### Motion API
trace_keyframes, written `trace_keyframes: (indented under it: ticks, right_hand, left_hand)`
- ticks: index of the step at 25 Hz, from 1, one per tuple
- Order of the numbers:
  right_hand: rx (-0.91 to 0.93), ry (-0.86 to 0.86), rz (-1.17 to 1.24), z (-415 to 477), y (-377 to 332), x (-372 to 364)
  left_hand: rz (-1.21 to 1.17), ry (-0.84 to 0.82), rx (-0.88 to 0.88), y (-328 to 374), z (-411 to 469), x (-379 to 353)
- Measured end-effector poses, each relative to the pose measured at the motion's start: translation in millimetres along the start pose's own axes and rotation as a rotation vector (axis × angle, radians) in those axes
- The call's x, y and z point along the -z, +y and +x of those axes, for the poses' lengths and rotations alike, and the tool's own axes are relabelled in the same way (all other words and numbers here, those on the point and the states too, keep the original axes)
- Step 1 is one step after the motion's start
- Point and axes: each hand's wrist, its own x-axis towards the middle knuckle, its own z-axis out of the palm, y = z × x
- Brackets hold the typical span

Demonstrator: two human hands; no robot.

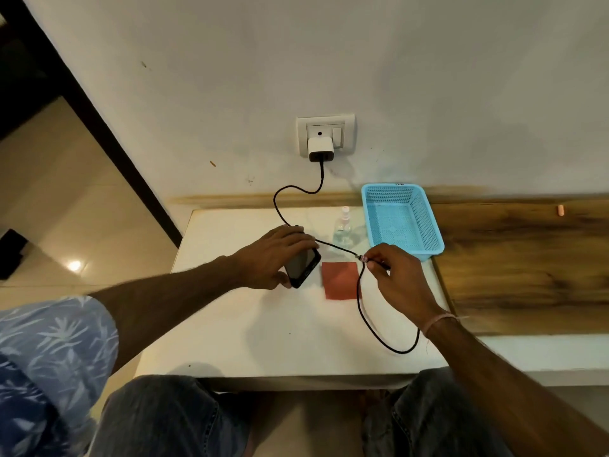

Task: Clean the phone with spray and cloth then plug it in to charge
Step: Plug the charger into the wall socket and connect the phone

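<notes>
Now the left hand [273,255] clamps the phone [301,267] by its long edges, just left of the red cloth [341,280]. Right hand [395,272] pinches the cable plug [362,258]. Phone looks rigid, slick; cable limp, so hold at the plug.
</notes>
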Motion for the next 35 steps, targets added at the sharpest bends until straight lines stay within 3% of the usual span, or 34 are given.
trace_keyframes:
  ticks: [5, 10, 13, 21, 26, 35]
  right_hand:
    - [0.028, 0.012, 0.109, 3.1, -45.7, -0.9]
    - [0.097, -0.034, 0.051, 9.5, -82.0, -6.9]
    - [0.109, -0.118, -0.007, 14.0, -100.4, -14.0]
    - [0.057, -0.290, -0.037, 40.3, -134.8, -18.5]
    - [0.088, -0.402, -0.209, 52.1, -152.3, -18.6]
    - [0.089, -0.419, -0.404, 63.4, -165.1, -19.1]
  left_hand:
    - [-0.419, 0.334, 0.299, 20.1, -28.3, -3.3]
    - [-0.562, 0.668, 0.522, 51.3, -43.1, -28.7]
    - [-0.606, 0.774, 0.588, 59.0, -43.8, -38.1]
    - [-0.643, 0.842, 0.629, 56.7, -46.2, -46.8]
    - [-0.661, 0.846, 0.615, 57.1, -43.4, -46.6]
    - [-0.665, 0.850, 0.643, 56.7, -42.1, -44.5]
